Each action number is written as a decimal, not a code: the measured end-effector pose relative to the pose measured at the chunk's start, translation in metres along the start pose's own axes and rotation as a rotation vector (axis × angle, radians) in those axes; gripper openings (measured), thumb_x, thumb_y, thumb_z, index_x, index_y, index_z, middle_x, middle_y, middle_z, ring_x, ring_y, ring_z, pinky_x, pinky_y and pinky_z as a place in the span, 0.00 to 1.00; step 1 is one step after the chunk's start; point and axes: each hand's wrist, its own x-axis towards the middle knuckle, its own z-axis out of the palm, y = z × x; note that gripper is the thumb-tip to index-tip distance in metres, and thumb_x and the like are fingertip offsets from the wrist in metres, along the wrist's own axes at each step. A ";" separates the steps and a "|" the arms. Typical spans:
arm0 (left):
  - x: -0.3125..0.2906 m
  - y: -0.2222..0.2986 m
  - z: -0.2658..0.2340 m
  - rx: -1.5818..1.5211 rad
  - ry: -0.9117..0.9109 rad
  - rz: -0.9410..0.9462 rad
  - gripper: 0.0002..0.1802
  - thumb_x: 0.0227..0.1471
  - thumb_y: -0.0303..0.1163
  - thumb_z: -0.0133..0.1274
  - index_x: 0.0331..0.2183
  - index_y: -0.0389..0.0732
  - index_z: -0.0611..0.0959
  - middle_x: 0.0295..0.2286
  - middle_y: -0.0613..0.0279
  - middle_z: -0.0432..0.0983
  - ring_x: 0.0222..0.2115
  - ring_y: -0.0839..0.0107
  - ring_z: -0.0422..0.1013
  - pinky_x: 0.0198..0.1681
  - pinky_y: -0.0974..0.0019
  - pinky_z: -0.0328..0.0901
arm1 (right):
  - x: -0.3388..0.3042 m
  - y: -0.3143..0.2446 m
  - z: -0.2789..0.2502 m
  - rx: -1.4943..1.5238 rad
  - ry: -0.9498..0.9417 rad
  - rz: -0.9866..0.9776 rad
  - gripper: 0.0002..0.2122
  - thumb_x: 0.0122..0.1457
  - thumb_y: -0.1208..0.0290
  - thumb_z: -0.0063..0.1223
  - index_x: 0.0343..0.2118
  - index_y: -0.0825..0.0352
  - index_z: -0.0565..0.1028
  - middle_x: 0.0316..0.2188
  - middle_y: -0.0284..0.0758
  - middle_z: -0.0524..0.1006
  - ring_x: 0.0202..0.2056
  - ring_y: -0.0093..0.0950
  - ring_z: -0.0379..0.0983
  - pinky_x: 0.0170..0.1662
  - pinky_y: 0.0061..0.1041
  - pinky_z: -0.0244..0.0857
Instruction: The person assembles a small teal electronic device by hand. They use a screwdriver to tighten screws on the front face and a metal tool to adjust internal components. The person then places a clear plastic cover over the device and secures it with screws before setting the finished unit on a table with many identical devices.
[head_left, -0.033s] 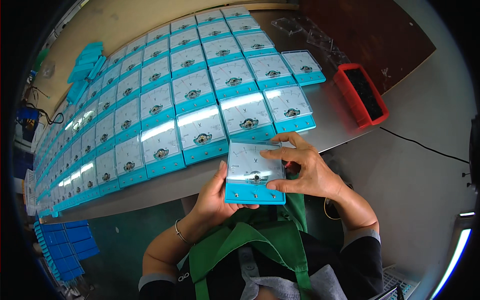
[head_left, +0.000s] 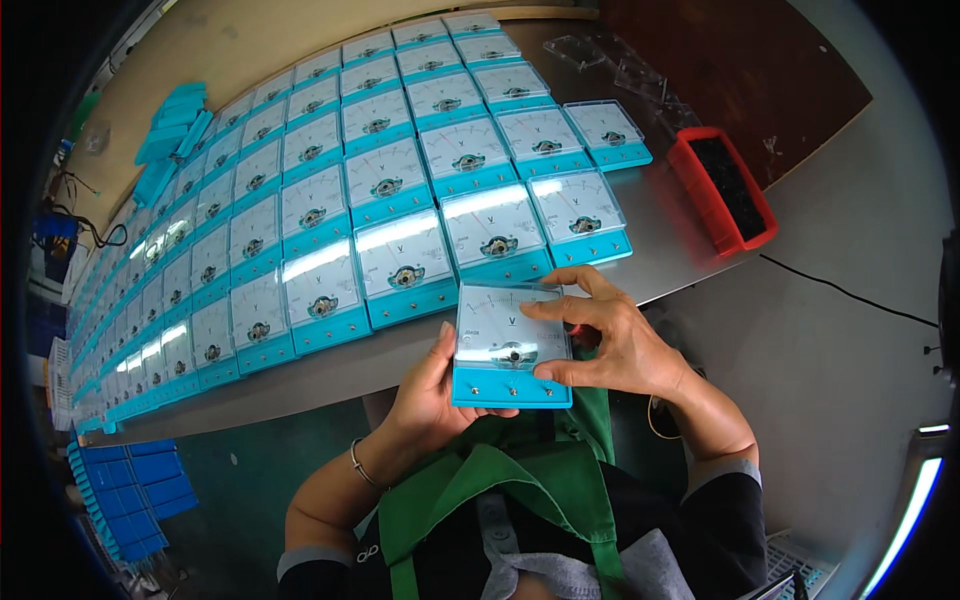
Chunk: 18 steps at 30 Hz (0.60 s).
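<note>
My left hand grips a voltmeter by its left side and from below, in front of the table's near edge. The meter has a turquoise base with three small terminals, a white dial with a needle, and a clear cover. My right hand pinches it from the right; the thumb rests low on the cover and a bent finger touches the dial window. Fingers under the meter are hidden. Just beyond, rows of similar voltmeters cover much of the metal table.
At the table's right stands a red bin holding small dark parts. Clear plastic covers lie at the back right. Loose turquoise bases are piled at the back left. Blue crates stand below on the left. A black cable runs along the right.
</note>
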 end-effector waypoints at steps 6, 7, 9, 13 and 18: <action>-0.002 -0.003 0.020 0.124 0.094 0.054 0.28 0.57 0.47 0.37 0.51 0.36 0.61 0.44 0.51 0.68 0.41 0.62 0.70 0.39 0.60 0.70 | -0.005 -0.008 0.003 -0.168 -0.044 -0.062 0.26 0.38 0.64 0.67 0.44 0.62 0.73 0.48 0.46 0.63 0.31 0.33 0.73 0.35 0.28 0.70; -0.002 -0.004 0.020 0.263 0.105 0.065 0.27 0.55 0.44 0.41 0.50 0.35 0.62 0.43 0.52 0.68 0.41 0.63 0.70 0.38 0.61 0.70 | -0.006 -0.009 0.003 -0.195 -0.029 -0.075 0.27 0.38 0.65 0.67 0.46 0.62 0.72 0.47 0.45 0.64 0.32 0.31 0.72 0.34 0.25 0.69; -0.003 -0.005 0.020 0.392 0.123 0.072 0.26 0.52 0.38 0.48 0.49 0.34 0.63 0.42 0.52 0.68 0.40 0.64 0.70 0.38 0.62 0.70 | -0.007 -0.009 0.002 -0.253 -0.002 -0.107 0.29 0.39 0.67 0.66 0.48 0.61 0.70 0.46 0.44 0.66 0.33 0.28 0.71 0.32 0.21 0.67; -0.002 -0.010 0.025 0.394 0.177 0.073 0.26 0.49 0.34 0.51 0.48 0.34 0.64 0.39 0.52 0.70 0.38 0.66 0.70 0.36 0.63 0.69 | -0.012 -0.014 -0.009 0.351 0.234 -0.089 0.18 0.51 0.71 0.55 0.45 0.69 0.68 0.33 0.40 0.72 0.29 0.23 0.69 0.28 0.18 0.64; 0.003 -0.011 0.031 0.356 0.182 0.049 0.24 0.51 0.36 0.47 0.47 0.35 0.65 0.39 0.54 0.70 0.37 0.67 0.71 0.35 0.64 0.69 | -0.005 -0.032 0.011 0.862 0.386 -0.356 0.09 0.59 0.68 0.45 0.35 0.68 0.62 0.20 0.34 0.65 0.18 0.18 0.59 0.21 0.17 0.56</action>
